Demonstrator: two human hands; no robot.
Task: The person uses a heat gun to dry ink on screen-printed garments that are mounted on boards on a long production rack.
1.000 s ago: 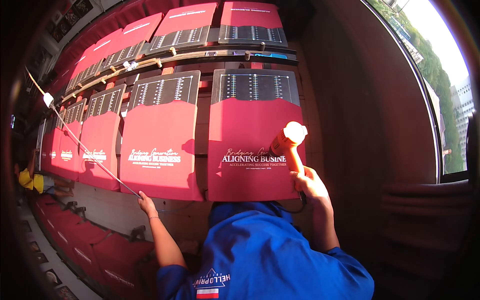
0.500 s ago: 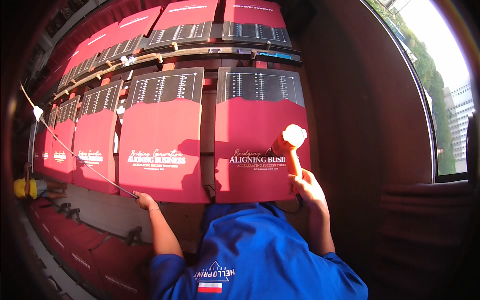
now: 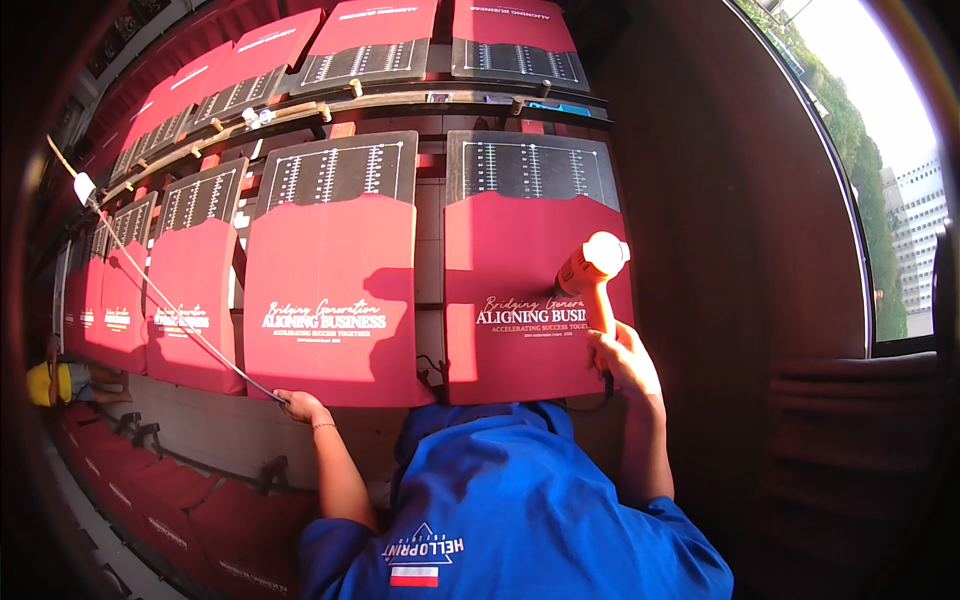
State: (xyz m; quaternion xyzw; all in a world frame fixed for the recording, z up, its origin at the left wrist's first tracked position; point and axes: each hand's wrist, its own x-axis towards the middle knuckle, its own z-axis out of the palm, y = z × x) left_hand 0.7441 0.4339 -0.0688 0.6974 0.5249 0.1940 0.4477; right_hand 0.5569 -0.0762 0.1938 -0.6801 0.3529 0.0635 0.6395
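My right hand (image 3: 632,364) is closed round the handle of an orange hair dryer (image 3: 604,262). The dryer is over a dark red fabric piece (image 3: 530,250) with white lettering, its dark nozzle toward the left and part of the print hidden behind it. That fabric lies flat on a black board (image 3: 535,165) with white ruled scales. At the near edge of the neighbouring red fabric piece (image 3: 330,250), my left hand (image 3: 304,408) grips a thin dark cord (image 3: 195,333). The cord stretches to the upper left, where a white fitting (image 3: 85,188) sits on it.
Several more red pieces on boards stand in rows to the left and beyond a dark rail with wooden pegs (image 3: 355,88). Behind on the left are further red pieces (image 3: 180,515) and a person in yellow (image 3: 52,382). A dark wall and window (image 3: 850,180) are at right.
The dryer and my right hand have moved slightly away from me over the fabric. The whole view has shifted a little; my left hand keeps its grip on the cord.
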